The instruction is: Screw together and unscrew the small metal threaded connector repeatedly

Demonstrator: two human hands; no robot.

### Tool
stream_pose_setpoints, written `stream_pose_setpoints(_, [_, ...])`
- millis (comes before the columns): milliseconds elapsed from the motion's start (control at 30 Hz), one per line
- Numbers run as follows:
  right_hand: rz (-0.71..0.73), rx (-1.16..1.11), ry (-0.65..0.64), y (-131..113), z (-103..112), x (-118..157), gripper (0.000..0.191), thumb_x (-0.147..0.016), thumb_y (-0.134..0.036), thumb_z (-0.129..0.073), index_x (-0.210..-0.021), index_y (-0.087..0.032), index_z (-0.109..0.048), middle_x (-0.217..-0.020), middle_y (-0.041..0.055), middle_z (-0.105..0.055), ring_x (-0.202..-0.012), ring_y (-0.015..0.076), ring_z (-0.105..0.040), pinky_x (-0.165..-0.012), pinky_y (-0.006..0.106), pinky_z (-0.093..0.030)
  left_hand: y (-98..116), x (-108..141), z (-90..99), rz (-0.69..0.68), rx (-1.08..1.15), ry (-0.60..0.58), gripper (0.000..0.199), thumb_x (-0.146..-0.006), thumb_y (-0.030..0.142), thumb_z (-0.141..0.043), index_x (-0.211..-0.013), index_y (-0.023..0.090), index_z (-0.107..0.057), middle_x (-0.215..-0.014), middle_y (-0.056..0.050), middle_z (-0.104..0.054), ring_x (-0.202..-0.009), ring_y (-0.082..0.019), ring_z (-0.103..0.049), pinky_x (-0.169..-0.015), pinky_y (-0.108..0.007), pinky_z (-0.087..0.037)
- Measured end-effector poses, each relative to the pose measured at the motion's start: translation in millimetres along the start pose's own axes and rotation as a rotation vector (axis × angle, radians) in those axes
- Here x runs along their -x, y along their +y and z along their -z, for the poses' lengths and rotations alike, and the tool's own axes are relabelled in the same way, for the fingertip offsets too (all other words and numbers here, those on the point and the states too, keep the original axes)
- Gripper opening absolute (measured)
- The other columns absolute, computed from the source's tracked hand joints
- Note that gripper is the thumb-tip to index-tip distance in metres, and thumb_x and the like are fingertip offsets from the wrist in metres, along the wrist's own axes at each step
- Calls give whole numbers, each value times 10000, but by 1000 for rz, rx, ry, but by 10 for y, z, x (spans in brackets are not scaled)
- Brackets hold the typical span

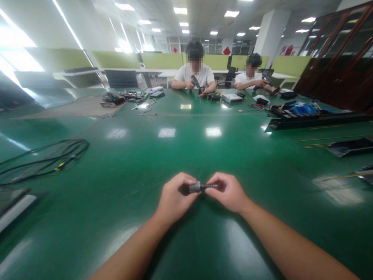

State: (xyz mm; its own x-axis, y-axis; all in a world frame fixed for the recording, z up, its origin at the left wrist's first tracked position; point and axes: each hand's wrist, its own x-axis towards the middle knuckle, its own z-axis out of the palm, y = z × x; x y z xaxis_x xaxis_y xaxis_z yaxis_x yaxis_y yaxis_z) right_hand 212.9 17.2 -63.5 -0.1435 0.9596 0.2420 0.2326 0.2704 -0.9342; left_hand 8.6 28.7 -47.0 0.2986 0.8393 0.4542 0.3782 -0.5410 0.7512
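Just above the table, my left hand (177, 198) is closed around a short grey cylinder (194, 186). A thin dark rod (212, 186) extends from the cylinder's right end. Its ridged surface resembles a drill bit, though blur hides the exact kind. My right hand (229, 190) pinches this rod between thumb and fingers. Both pieces lie roughly level and in line, with the hands a short gap apart. The inner parts of both grips are hidden by my fingers.
Black cables (67, 149) lie on the green table (140, 155) at left. A dark channel (314, 122) and thin brass-coloured rods (317, 146) lie at right. Two people sit across the table, one holding a power drill (195, 81). A white box (232, 98) sits nearby.
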Motion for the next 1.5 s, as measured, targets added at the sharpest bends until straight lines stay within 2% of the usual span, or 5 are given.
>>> stream_pose_setpoints(267, [-17,4,20,36,13,3,94,-763,-250,-728,-765,-175,-671,-667,0,-624,-582,131,-538,-555,240,-425,11,-19,-3,24,-3,50,124,-771,203,-739,-809,181,-623,-888,-43,-689,-831,-176,-652,-759,-297,-501])
stream_pose_setpoints(800, [-52,-2,62,48,10,-13,107,-768,-264,-719,-767,-168,-673,-688,17,-662,-575,135,-547,-553,246,-430,-26,-22,2,39,-5,70,128,-771,211,-744,-827,178,-632,-908,-51,-690,-837,-179,-659,-771,-307,-522])
stream_pose_setpoints(1500, [-35,-9,101,65,16,-21,107,-772,-268,-704,-766,-177,-648,-667,1,-626,-567,131,-527,-544,244,-419,-42,-43,25,69,-30,93,96,-759,178,-735,-803,185,-650,-911,-49,-690,-869,-188,-657,-804,-322,-526])
